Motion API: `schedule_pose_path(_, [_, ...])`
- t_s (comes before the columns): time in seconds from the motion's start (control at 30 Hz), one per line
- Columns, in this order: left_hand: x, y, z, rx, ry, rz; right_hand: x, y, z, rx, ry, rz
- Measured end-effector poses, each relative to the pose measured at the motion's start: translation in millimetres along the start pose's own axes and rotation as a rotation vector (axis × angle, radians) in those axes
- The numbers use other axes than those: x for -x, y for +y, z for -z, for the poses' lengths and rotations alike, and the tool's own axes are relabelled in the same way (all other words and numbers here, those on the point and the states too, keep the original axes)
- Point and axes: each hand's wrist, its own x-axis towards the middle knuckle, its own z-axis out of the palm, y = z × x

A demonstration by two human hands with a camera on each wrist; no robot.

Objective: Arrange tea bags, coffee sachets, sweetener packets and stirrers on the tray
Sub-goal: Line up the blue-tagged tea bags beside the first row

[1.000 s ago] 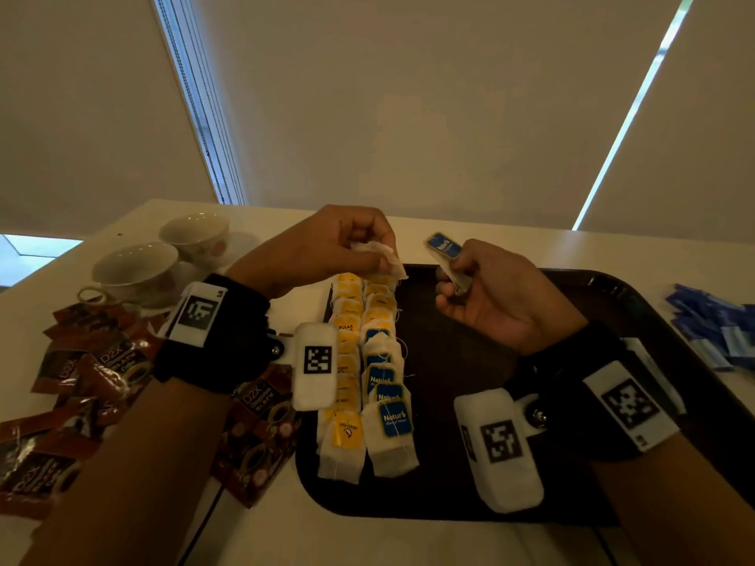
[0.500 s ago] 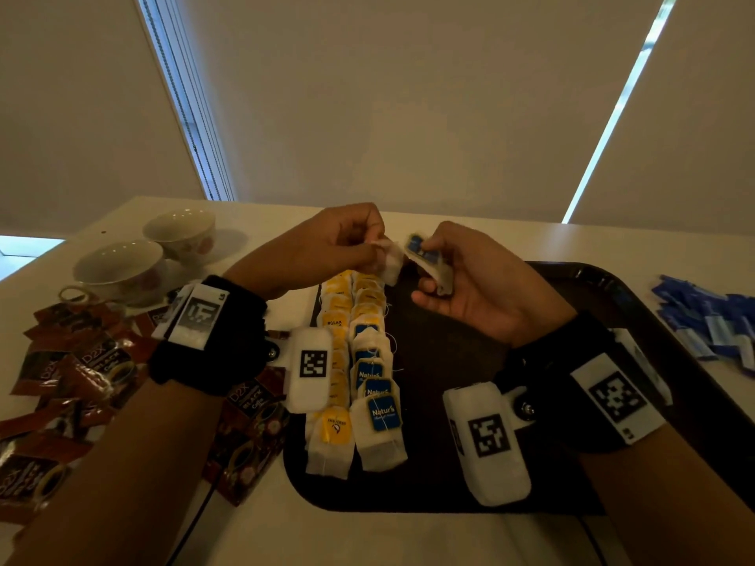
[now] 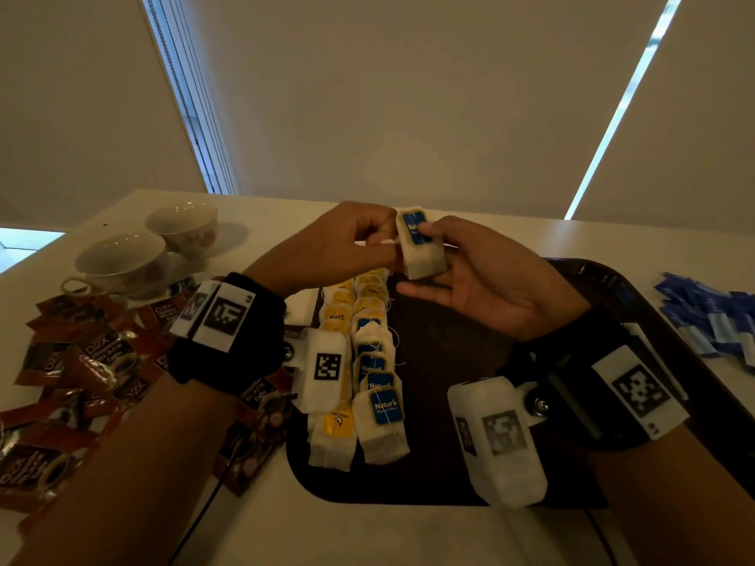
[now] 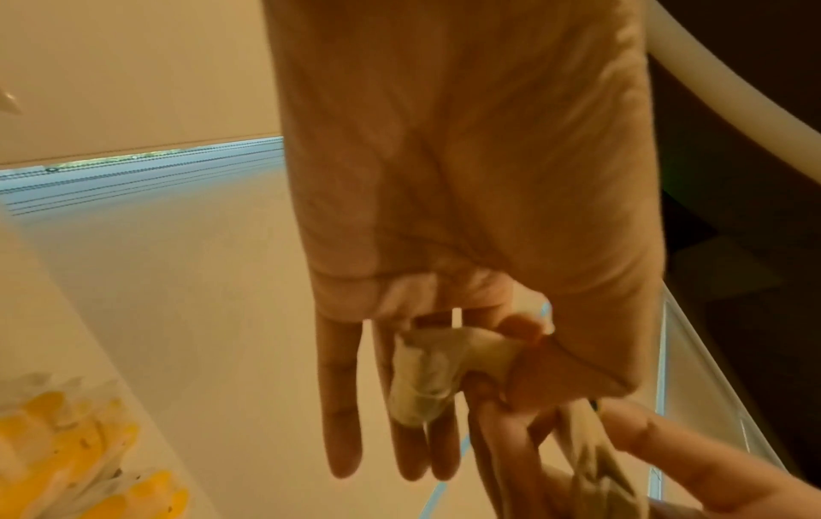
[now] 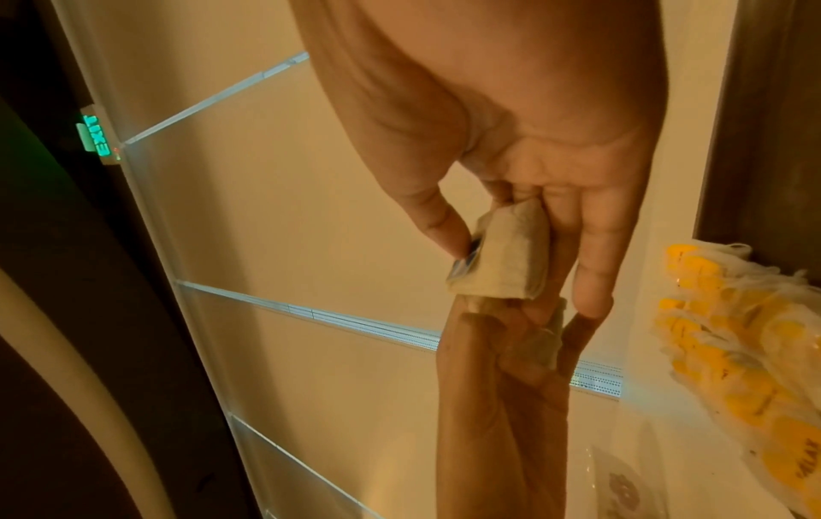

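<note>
Above the far end of the dark brown tray (image 3: 449,475), my two hands meet. My right hand (image 3: 425,255) pinches a white tea bag with a blue tag (image 3: 421,249) between thumb and fingers, tag facing me; the right wrist view shows that tea bag (image 5: 502,256) under the thumb. My left hand (image 3: 382,243) pinches a second, crumpled tea bag (image 4: 426,372) right beside it. On the tray's left side lie two rows of tea bags, one with yellow tags (image 3: 337,316) and one with blue tags (image 3: 378,381).
Brown coffee sachets (image 3: 81,361) lie scattered on the white table left of the tray. Two cups (image 3: 122,263) stand at the back left. A heap of blue sweetener packets (image 3: 711,316) lies right of the tray. The tray's right half is bare.
My hands were apart and have come together and risen. The right hand's tea bag has turned so its blue tag faces me.
</note>
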Motion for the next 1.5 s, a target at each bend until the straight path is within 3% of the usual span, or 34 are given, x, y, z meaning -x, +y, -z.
schedule_pose_path(0.13, [2.1,8.0,-1.2,0.015,-0.063,0.005,1.9,-3.2,3.7,-0.056,-0.012,-0.014])
schedule_pose_path(0.43, [-1.9,6.4,5.4,-0.058,0.097,-0.083,-0.1,-7.7,12.5,-0.016,-0.031,-0.046])
schedule_pose_path(0.67, [4.4,14.9,28.6,-0.117,0.187,-0.019,24.5,-16.7,2.9,0.596,0.154,0.166])
schedule_pose_path(0.77, [10.5,16.7,38.9,-0.155,0.176,-0.024,41.5,-5.7,-3.3,0.872,0.053,0.116])
schedule_pose_path(0.87, [13.6,17.9,45.2,-0.178,0.167,-0.009,54.5,12.7,-7.3,1.091,-0.146,-0.091])
schedule_pose_path(1.07, [18.4,21.1,53.1,-0.144,0.160,-0.011,60.9,31.1,-12.3,1.097,-0.331,-0.360])
schedule_pose_path(1.3, [21.5,25.4,57.0,-0.142,0.143,-0.005,39.0,39.3,-15.4,1.244,-0.334,-0.364])
schedule_pose_path(1.5, [29.4,45.2,58.0,-0.137,0.152,-0.031,34.9,43.2,-20.7,1.385,-0.307,-0.247])
